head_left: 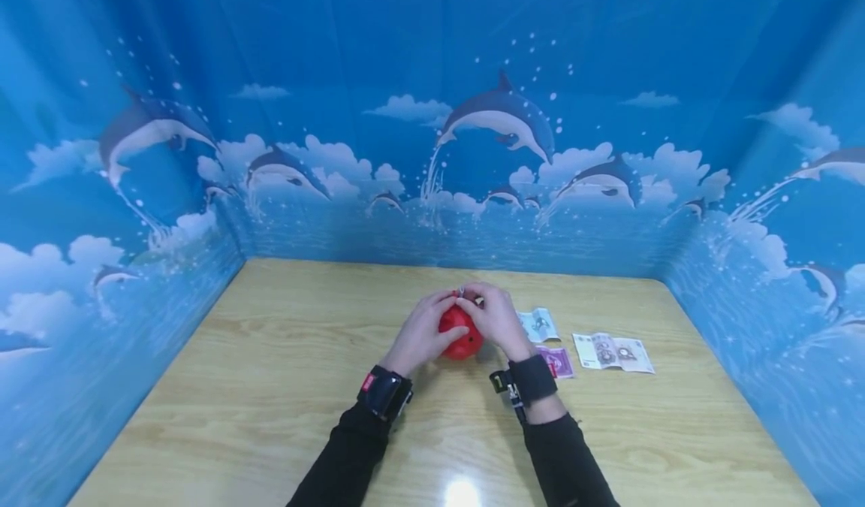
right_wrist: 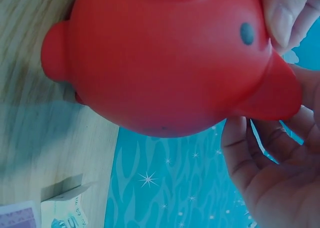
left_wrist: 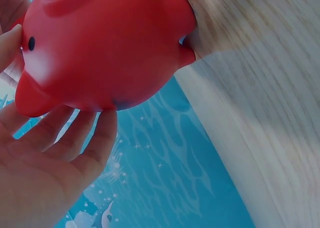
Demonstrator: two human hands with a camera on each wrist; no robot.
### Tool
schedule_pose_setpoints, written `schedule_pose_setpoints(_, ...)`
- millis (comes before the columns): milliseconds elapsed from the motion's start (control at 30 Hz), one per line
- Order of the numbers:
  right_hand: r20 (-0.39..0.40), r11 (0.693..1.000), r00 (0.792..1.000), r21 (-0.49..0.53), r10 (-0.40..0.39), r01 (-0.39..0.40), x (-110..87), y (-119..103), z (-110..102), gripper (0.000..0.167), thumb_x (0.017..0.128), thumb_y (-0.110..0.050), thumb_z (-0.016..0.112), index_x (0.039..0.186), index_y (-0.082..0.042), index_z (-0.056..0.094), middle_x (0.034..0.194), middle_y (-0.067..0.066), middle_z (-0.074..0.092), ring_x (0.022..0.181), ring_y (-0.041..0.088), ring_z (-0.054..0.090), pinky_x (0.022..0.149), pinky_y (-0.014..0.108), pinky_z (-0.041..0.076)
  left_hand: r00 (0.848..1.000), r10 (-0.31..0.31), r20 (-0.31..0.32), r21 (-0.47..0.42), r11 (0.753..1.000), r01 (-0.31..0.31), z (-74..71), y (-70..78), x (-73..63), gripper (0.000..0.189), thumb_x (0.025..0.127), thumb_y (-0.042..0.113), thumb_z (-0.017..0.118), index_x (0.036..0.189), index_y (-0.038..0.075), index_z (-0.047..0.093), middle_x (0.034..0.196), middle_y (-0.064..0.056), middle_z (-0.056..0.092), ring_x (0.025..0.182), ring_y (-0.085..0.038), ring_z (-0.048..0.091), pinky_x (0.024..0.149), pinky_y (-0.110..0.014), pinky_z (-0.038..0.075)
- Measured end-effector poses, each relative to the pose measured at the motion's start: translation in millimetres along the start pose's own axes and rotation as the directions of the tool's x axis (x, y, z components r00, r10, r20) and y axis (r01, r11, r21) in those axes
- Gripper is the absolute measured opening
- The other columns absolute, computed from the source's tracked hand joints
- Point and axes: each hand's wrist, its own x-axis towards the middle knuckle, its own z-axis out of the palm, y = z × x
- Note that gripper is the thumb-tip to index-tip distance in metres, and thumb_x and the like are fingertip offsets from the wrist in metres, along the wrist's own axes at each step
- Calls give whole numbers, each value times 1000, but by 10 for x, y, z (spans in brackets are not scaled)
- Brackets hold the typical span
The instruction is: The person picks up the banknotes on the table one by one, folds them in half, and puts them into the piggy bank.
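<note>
A red piggy bank [head_left: 462, 348] stands on the wooden table with its face turned towards me. My left hand [head_left: 422, 334] holds it from the left, the thumb lying across its front and the fingers round its side. From the right, my right hand [head_left: 498, 323] holds it near an ear [right_wrist: 275, 90], with fingertips along its side and top. Both hands' fingertips meet over the top, where a tiny pale thing shows between them, too small to tell. In the left wrist view the rounded red body [left_wrist: 110, 47] and a black eye show; the slot is hidden.
Right of the piggy bank lie a blue-green banknote [head_left: 538, 325], a purple banknote [head_left: 557, 362] partly behind the right wrist, and a creased pale banknote [head_left: 613, 352]. A blue dolphin-print curtain [head_left: 378, 191] encloses the back and sides of the table [head_left: 284, 357].
</note>
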Motion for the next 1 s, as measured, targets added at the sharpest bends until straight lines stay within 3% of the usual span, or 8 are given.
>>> schedule_pose_setpoints(267,4,999,1000,-52,-13,13,-18,29,10,14,92,-19,69,101,-10,74,98,7,68,91,22,64,77,37,56,1000,4,0,10,1000,-4,6,-1,-19,63,90,35,71,145,13,49,149,-8,48,136,-27,45,105,-46,46)
schedule_pose_setpoints(600,12,999,1000,-44,-15,16,-19,18,21,17,92,-20,70,104,-9,74,96,7,66,89,20,61,76,36,54,1000,24,-7,-12,1000,-24,-8,-21,-20,63,90,36,71,144,14,47,145,-6,51,132,-24,48,103,-43,48)
schedule_pose_setpoints(800,59,1000,998,-27,-6,8,-26,24,0,29,99,-31,58,113,-11,73,100,5,64,91,19,60,77,36,53,999,27,-18,3,1000,-27,8,-41,-28,63,89,36,72,144,16,48,144,-4,52,132,-22,48,102,-42,49)
schedule_pose_setpoints(1000,60,1000,998,-10,7,-7,-30,34,-21,33,102,-32,51,116,-10,72,104,6,65,97,21,62,83,39,53,1000,22,-21,6,1000,-22,30,-60,-12,63,89,39,70,143,15,48,143,-4,52,129,-21,50,100,-41,50)
